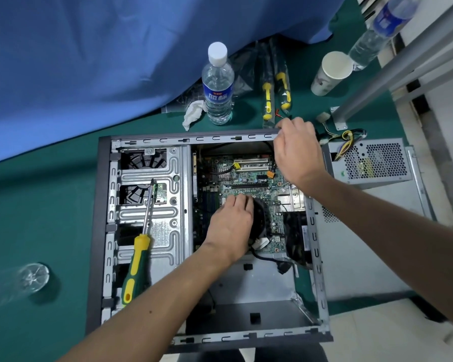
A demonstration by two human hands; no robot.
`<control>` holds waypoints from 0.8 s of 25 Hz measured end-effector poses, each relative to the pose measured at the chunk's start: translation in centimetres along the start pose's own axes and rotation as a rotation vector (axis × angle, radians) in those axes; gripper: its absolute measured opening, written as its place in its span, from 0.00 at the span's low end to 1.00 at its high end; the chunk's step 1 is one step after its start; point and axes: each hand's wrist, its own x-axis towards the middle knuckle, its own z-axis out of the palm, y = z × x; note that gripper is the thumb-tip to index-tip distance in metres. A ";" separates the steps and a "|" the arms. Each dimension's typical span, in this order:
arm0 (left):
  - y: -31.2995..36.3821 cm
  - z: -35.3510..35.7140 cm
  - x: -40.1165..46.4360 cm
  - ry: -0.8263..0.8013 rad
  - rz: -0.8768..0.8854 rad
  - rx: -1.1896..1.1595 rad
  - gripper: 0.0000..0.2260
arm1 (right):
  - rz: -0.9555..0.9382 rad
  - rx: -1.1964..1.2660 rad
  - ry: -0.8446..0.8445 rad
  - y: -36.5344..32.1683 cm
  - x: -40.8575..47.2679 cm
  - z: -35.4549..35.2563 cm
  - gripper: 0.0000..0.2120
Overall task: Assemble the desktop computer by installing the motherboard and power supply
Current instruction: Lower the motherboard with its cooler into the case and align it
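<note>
Inside the open case [102,205], the motherboard [246,178] lies flat, stiff yet fragile, best held by edges or cooler; the left hand [230,226] curls over its fan [259,218], the right hand [296,150] grips the case's far rim.

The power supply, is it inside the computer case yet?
Out. The power supply sits on the table beside the open case, its cables loose; only the motherboard lies inside.

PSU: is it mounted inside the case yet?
No. The PSU sits on the table outside the case, to its right, with its cables loose beside the right hand.
</note>
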 end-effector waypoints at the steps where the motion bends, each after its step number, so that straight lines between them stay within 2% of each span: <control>1: 0.0 0.0 -0.1 -0.001 -0.006 -0.005 0.37 | 0.000 0.001 -0.002 0.0 -0.1 0.0 0.14; 7: -0.1 -0.2 0.2 0.007 0.036 0.080 0.43 | 0.009 0.010 -0.001 0.0 -0.1 -0.1 0.14; 11: 0.9 0.2 -0.6 -0.013 0.014 0.106 0.40 | 0.012 0.022 0.010 0.2 0.0 0.1 0.14; 17: 0.9 0.4 -0.4 -0.009 -0.016 0.134 0.44 | 0.015 0.033 0.010 0.2 0.0 0.0 0.14; 20: 1.0 0.5 0.0 -0.020 -0.055 0.183 0.42 | 0.012 0.036 0.014 0.3 -0.1 0.1 0.15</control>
